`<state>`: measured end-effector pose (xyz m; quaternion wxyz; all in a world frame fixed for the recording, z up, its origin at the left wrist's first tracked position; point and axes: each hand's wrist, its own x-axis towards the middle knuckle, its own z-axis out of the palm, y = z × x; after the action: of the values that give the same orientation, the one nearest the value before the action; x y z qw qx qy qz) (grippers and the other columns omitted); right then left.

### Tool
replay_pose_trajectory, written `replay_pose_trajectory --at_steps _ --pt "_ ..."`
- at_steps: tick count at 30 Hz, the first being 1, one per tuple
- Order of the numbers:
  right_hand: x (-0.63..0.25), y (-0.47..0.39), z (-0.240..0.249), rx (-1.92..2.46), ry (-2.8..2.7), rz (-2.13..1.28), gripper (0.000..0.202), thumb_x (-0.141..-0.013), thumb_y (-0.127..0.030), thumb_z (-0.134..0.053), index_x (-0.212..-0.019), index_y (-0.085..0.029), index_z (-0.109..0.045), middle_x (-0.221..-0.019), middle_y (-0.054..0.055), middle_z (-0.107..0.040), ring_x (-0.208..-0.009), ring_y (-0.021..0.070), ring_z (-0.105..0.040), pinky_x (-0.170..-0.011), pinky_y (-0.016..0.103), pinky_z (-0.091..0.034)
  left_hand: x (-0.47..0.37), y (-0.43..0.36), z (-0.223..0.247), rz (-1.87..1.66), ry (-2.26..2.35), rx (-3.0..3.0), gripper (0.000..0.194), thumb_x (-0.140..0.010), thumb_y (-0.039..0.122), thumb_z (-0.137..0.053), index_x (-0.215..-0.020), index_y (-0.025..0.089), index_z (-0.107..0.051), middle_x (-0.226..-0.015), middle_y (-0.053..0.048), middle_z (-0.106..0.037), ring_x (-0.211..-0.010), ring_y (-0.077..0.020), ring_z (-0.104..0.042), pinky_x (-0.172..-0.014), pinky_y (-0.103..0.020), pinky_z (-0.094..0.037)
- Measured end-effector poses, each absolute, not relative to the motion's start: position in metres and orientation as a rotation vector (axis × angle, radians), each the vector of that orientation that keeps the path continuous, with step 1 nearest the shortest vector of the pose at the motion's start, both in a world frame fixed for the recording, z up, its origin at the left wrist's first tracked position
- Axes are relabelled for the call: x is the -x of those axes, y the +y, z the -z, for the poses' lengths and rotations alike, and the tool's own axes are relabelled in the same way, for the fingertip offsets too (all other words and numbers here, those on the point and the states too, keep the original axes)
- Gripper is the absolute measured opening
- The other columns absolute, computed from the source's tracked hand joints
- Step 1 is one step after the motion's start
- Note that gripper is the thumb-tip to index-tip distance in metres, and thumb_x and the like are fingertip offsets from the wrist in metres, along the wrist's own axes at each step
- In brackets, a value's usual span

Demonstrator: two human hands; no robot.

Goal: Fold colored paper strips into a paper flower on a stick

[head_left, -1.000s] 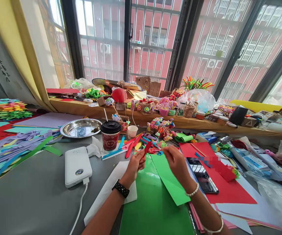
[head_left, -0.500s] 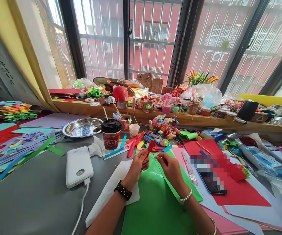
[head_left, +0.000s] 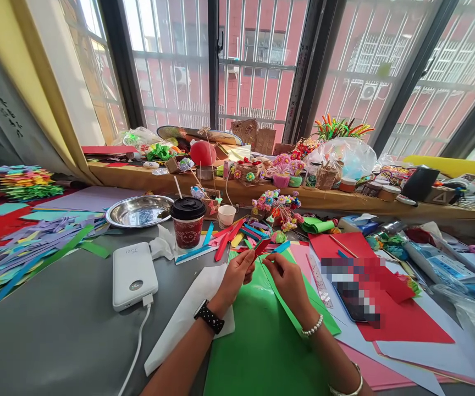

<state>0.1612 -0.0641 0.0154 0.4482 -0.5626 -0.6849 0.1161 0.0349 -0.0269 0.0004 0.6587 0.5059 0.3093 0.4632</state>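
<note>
Over the green paper [head_left: 246,357], my left hand [head_left: 239,272] is closed on a folded red paper strip [head_left: 261,246], which sticks up past the thumb. My right hand [head_left: 289,280], just to its right, has thumb and forefinger pinched together close to the strip. A thin dark thread seems to run from these fingertips down across the green sheet; its end at the fingers is too fine to make out. Beyond the hands lie red paper strips [head_left: 224,242] and blue ones, one blue strip [head_left: 282,247] right behind my right hand.
To the left are a white power bank [head_left: 134,275] with a cable, a lidded cup [head_left: 188,231] and a metal plate [head_left: 117,212]. At right a phone [head_left: 351,300] and a ruler [head_left: 319,280] lie by red paper [head_left: 414,319]. Crafts crowd the sill.
Both hands have shifted slightly right and stay close together. The red strip has tilted a little and moved right with my left hand. The right fingers remain pinched.
</note>
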Motion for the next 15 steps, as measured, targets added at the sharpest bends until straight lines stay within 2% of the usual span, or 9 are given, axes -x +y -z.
replay_pose_trajectory --at_steps 10,15 --pt "-0.1594 -0.0645 -0.0132 1.367 -1.702 -0.310 0.026 -0.079 -0.037 -0.040 -0.070 -0.018 -0.055 -0.042 -0.006 -0.035 -0.038 0.0090 -0.031 -0.039 0.022 -0.024 -0.0345 -0.0272 -0.0008 -1.057 0.704 -1.129 0.035 -0.068 0.049 -0.052 -0.066 0.016 -0.041 -0.045 0.010 -0.024 -0.034 -0.0006 -0.016 -0.035 -0.017 -0.010" --pt "-0.1588 -0.0651 -0.0120 1.357 -1.689 -0.347 0.024 -0.079 -0.036 -0.041 -0.070 -0.018 -0.054 -0.043 -0.006 -0.037 -0.039 0.0090 -0.033 -0.041 0.022 -0.025 -0.0344 -0.0280 -0.0039 -1.075 0.723 -1.128 0.035 -0.067 0.048 -0.053 -0.075 0.014 -0.049 -0.045 0.010 -0.024 -0.034 -0.0008 -0.016 -0.035 -0.017 -0.009"
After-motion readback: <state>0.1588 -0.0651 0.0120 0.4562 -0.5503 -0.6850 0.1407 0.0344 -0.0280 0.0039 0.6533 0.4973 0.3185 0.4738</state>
